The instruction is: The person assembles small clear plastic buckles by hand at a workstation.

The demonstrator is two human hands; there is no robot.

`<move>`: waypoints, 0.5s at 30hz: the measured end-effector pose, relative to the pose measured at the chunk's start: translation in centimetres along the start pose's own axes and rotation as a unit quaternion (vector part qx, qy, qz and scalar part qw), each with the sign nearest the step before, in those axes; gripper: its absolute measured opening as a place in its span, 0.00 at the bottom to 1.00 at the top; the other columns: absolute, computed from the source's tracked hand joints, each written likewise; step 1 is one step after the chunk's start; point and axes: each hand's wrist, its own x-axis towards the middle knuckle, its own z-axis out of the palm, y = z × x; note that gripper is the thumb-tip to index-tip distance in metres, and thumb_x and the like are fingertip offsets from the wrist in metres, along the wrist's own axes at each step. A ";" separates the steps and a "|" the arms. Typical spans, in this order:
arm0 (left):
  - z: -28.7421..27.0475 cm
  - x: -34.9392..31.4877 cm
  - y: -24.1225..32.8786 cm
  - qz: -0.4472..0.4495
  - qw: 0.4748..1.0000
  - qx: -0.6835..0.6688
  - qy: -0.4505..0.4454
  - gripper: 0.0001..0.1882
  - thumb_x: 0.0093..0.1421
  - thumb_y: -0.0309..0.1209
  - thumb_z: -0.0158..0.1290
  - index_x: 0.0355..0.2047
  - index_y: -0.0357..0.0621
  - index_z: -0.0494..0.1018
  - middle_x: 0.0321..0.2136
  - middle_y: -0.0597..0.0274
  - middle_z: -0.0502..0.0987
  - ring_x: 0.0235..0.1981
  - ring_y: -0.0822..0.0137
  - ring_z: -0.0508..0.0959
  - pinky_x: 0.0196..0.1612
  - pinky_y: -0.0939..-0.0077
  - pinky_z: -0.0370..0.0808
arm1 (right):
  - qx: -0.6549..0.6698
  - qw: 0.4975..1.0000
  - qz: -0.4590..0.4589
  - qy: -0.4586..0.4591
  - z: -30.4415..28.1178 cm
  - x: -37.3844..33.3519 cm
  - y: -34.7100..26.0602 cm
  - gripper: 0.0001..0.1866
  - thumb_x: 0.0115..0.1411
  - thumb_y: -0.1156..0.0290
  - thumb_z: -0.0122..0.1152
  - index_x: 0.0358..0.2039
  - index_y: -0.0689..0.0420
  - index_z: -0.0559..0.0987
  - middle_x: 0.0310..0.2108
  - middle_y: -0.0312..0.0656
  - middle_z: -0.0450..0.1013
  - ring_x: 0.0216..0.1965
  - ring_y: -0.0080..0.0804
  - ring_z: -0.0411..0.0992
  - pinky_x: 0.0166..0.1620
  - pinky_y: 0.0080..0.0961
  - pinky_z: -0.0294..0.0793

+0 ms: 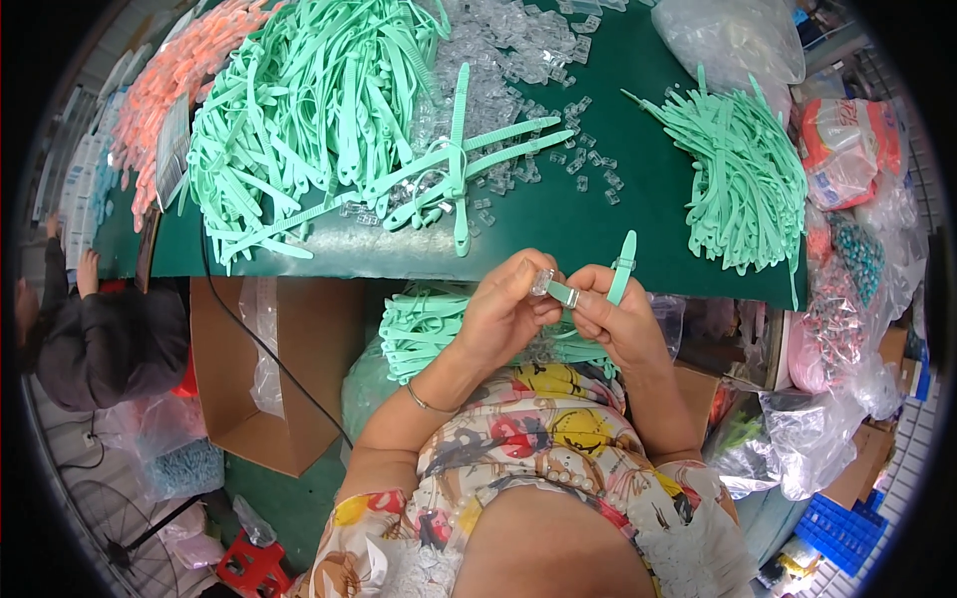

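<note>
My left hand (501, 307) pinches a small clear plastic buckle (542, 282) between thumb and fingers, close in front of my body. A mint-green strap (623, 269) is gripped in my right hand (630, 325), its rounded end sticking up past the fingers. The strap's other end reaches across to the clear buckle, with a shiny clip-like piece (570, 297) on it between the hands. Whether the strap passes through the buckle, I cannot tell. Just beyond the hands, several loose mint-green straps (460, 159) lie crossed on the green table (598, 234).
A large heap of mint-green straps (309, 110) lies at left, beside scattered clear buckles (513, 60). Another strap pile (743, 174) is at right, orange straps (189, 90) far left. Below sit more straps (419, 334) and a cardboard box (269, 429). Another person's hand (88, 271) shows at left.
</note>
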 end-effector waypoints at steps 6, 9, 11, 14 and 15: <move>0.0 -0.2 -0.3 -0.009 0.999 0.034 0.007 0.15 0.62 0.41 0.40 0.30 0.40 0.64 0.26 0.65 0.61 0.24 0.74 0.59 0.27 0.80 0.59 | 0.014 1.000 -0.007 -0.008 0.3 -0.1 0.0 0.08 0.58 0.70 0.50 0.32 0.61 0.70 0.17 0.28 0.60 0.17 0.11 0.54 0.19 0.10 0.49; -0.2 -0.2 0.3 -0.025 0.993 0.115 0.021 0.14 0.61 0.39 0.43 0.30 0.40 0.65 0.27 0.66 0.64 0.26 0.76 0.61 0.28 0.81 0.61 | 0.032 0.999 -0.019 -0.014 0.2 0.0 0.1 0.07 0.57 0.70 0.51 0.32 0.61 0.70 0.16 0.27 0.59 0.17 0.11 0.54 0.19 0.10 0.49; 0.0 -0.4 1.1 -0.032 0.982 0.185 0.036 0.12 0.60 0.38 0.45 0.30 0.39 0.66 0.27 0.66 0.66 0.27 0.77 0.63 0.29 0.82 0.62 | -0.051 0.997 -0.064 0.008 -0.2 -0.1 0.2 0.07 0.56 0.73 0.53 0.33 0.61 0.69 0.21 0.31 0.62 0.20 0.14 0.57 0.21 0.12 0.55; 1.4 -0.4 2.1 0.035 0.910 0.406 0.081 0.09 0.58 0.33 0.48 0.28 0.38 0.68 0.22 0.71 0.68 0.24 0.81 0.64 0.26 0.85 0.62 | -0.281 0.907 -0.303 0.082 0.2 0.7 0.9 0.05 0.54 0.75 0.54 0.31 0.60 0.70 0.29 0.37 0.64 0.25 0.18 0.60 0.26 0.15 0.60; 1.7 -0.6 2.2 0.041 0.870 0.485 0.078 0.09 0.57 0.32 0.49 0.28 0.38 0.68 0.21 0.71 0.68 0.22 0.81 0.64 0.25 0.85 0.62 | -0.281 0.907 -0.302 0.081 0.2 0.6 0.8 0.05 0.54 0.75 0.54 0.31 0.60 0.70 0.29 0.37 0.64 0.25 0.18 0.60 0.26 0.15 0.60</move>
